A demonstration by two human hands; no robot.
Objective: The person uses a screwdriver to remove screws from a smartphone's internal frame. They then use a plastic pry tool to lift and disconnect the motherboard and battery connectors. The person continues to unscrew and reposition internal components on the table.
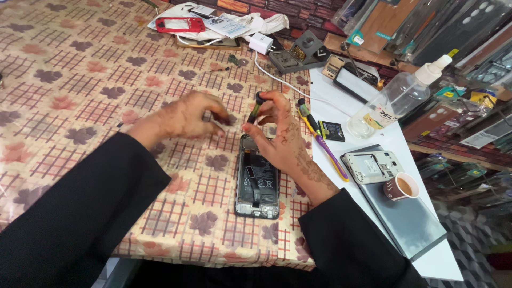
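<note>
An opened smartphone (257, 184) lies back-up on the patterned tablecloth (85, 80), its battery and boards exposed. My right hand (282, 136) rests over the phone's top end and grips a small screwdriver (255, 109) with a dark cap, held nearly upright. My left hand (186, 114) hovers just left of it, fingers pinched near the screwdriver tip; whether it holds a tiny part I cannot tell. Both arms wear black sleeves.
To the right lie a yellow-purple tool (322, 141), a small dark battery (333, 130), another opened phone (372, 165) on a grey slab, a cup of tea (401, 186) and a clear spray bottle (397, 98). A red phone frame (180, 24), charger (260, 42) and soldering stand (301, 52) sit behind.
</note>
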